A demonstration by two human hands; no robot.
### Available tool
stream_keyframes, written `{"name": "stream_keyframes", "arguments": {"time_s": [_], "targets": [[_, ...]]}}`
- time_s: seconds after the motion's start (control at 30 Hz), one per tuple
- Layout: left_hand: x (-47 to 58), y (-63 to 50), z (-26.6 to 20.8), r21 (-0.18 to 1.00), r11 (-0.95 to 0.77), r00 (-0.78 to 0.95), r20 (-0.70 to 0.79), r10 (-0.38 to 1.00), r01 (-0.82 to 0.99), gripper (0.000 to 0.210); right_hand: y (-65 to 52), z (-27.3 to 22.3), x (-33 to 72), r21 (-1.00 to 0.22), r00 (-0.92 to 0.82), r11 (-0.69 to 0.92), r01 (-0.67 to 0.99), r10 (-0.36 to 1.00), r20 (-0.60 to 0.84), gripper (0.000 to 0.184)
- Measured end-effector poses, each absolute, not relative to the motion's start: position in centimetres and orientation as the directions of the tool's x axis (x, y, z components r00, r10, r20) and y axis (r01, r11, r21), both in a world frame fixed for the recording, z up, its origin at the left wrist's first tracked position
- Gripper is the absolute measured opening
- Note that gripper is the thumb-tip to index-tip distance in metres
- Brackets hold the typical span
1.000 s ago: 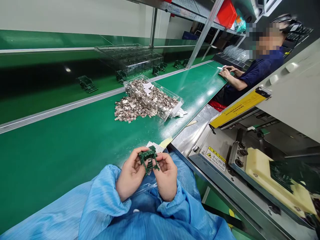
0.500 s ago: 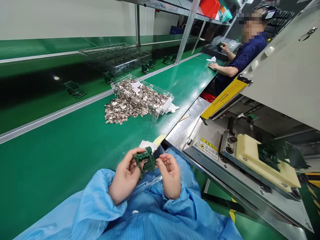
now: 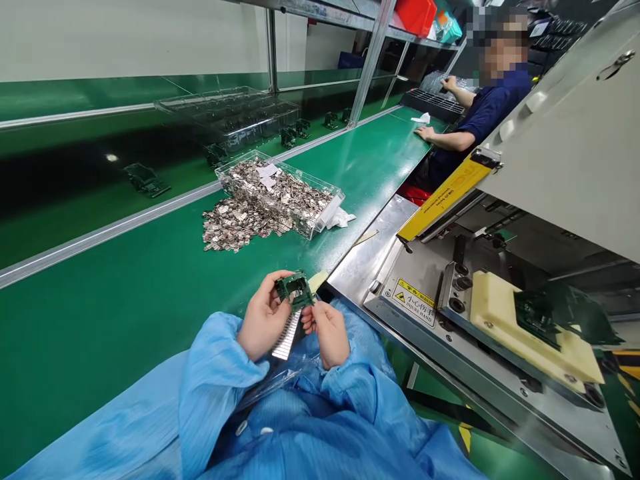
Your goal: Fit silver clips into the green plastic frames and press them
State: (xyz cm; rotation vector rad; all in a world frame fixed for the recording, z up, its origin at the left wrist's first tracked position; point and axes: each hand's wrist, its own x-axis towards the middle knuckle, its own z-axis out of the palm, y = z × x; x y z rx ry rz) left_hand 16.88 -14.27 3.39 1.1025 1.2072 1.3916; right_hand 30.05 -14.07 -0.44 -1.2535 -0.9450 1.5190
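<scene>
My left hand grips a dark green plastic frame by its left side, with the frame's opening facing me. Thumb and fingers of my right hand are pinched together at the frame's lower right corner. Whatever lies between those fingertips is too small or hidden to make out. Below the frame, between my hands, shows a strip of small white rectangular pieces, partly covered by my left hand. Clear plastic film lies across my lap under both hands.
Small silvery metal pieces spill beside a clear box on the green bench. At right stands a machine with a cream fixture and warning label. A co-worker sits farther along, by a dark tray.
Both my hands have risen slightly with the green frame, which has turned so its opening faces me. More of the white strip shows. The co-worker's far hand has lifted a little.
</scene>
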Motion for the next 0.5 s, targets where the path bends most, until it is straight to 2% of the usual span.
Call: {"name": "stream_keyframes", "arguments": {"time_s": [0.13,0.3,0.5], "targets": [[17.1,-16.0,3.8,0.981,0.003,-0.142,-0.031,0.989,-0.196,0.034,-14.8,-0.8,30.4,-0.930,-0.105,-0.315,-0.187,0.948,-0.300,0.053],[17.2,-15.7,3.4,0.952,-0.067,-0.286,-0.022,0.958,-0.297,0.037,-14.2,-0.6,30.0,-0.929,-0.141,-0.309,-0.204,0.948,-0.285,0.053],[17.0,-15.5,2.8,0.916,-0.017,-0.230,-0.082,0.970,-0.401,0.041,-15.0,-0.3,30.1,-0.946,-0.120,-0.235,-0.223,0.970,-0.212,0.048]]}}
